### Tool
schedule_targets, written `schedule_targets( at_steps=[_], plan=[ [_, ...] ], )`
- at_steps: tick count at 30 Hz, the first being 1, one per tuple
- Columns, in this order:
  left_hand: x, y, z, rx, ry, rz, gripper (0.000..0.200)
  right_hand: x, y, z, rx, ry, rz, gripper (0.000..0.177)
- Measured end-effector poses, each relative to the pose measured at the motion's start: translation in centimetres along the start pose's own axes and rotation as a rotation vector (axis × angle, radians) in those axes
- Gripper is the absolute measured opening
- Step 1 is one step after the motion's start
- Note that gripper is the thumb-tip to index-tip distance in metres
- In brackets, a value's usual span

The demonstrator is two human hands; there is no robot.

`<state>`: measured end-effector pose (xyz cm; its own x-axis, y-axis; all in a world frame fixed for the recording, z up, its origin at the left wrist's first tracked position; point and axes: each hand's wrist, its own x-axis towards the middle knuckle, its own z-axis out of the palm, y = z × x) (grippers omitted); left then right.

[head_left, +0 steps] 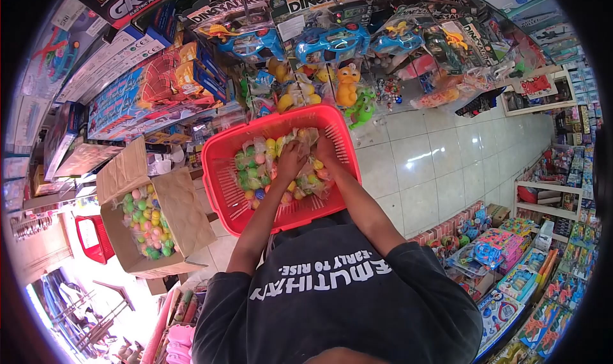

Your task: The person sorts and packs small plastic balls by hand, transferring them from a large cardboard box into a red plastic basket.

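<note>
- Nearest the camera, at bottom centre, is the person's dark T-shirt (pixel 364 306), its white lettering upside down in the frame; both bare forearms stretch up from its sleeves toward the middle.
- Just above centre sits a red plastic basket (pixel 220 188) with slotted walls, slightly tilted in the frame.
- Inside it lie clear plastic bags of small balls (pixel 253 163), green, yellow, pink, orange and blue, heaped mostly across its middle.
- Left hand (pixel 292 160): inside the basket, fingers bent and partly spread over the bags near its upper middle; whether they pinch any plastic I cannot tell.
- Right hand (pixel 324 150): just beside the left, near the basket's right wall, reaching down among the bags; its fingertips are hidden, so how far it is closed, and on what, I cannot tell.
- Left of the basket, an open cardboard box (pixel 122 171) contains more bagged balls (pixel 148 220) in similar colours.
- Above the basket's upper right corner are an orange toy figure (pixel 347 88) and a green toy (pixel 362 106).
- Packs with blue goggle-like toys (pixel 333 44) line the top; pale floor tiles (pixel 418 166) spread at right.
</note>
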<state>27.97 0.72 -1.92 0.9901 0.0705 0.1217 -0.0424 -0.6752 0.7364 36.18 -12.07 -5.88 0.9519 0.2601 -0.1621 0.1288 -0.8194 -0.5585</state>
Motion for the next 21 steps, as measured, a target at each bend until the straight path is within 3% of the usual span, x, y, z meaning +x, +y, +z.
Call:
schedule_targets(
  at_steps=[6,8,9,11,12,14,15,17,21],
  plan=[
    [0.0,0.3,-0.1,0.156,-0.083,0.065,0.043,-1.0,-1.2,-2.9,0.020,-0.112,0.003,0.060],
    [0.1,0.3,0.0,0.170,-0.095,0.050,0.042,-1.3,-0.6,-2.7,0.102,0.014,-0.198,0.060],
    [-0.1,0.3,0.1,0.186,-0.111,0.032,0.040,-1.7,-0.7,-2.9,0.100,0.014,-0.196,0.060],
    [-0.1,0.3,0.3,0.137,-0.123,-0.008,0.038,-2.5,-0.9,-3.3,0.205,-0.098,0.030,0.051],
    [-0.1,0.2,0.4,0.090,-0.132,-0.046,0.035,-3.0,-1.4,-4.0,0.204,-0.098,0.031,0.051],
    [-0.1,-0.4,1.0,0.058,-0.149,-0.060,0.034,-3.9,-2.4,-5.7,0.136,-0.452,0.209,0.041],
    [-0.2,-0.7,1.2,0.028,-0.167,-0.073,0.032,-3.6,-1.9,-4.9,0.135,-0.452,0.209,0.041],
    [-0.2,-0.8,1.1,-0.006,-0.148,-0.047,0.032,-2.7,-0.1,-2.2,-0.163,-0.464,0.101,0.036],
    [-0.2,-0.1,0.5,-0.052,-0.133,0.036,0.031,-2.9,0.4,-2.3,-0.066,-0.455,0.075,0.038]
  ],
)
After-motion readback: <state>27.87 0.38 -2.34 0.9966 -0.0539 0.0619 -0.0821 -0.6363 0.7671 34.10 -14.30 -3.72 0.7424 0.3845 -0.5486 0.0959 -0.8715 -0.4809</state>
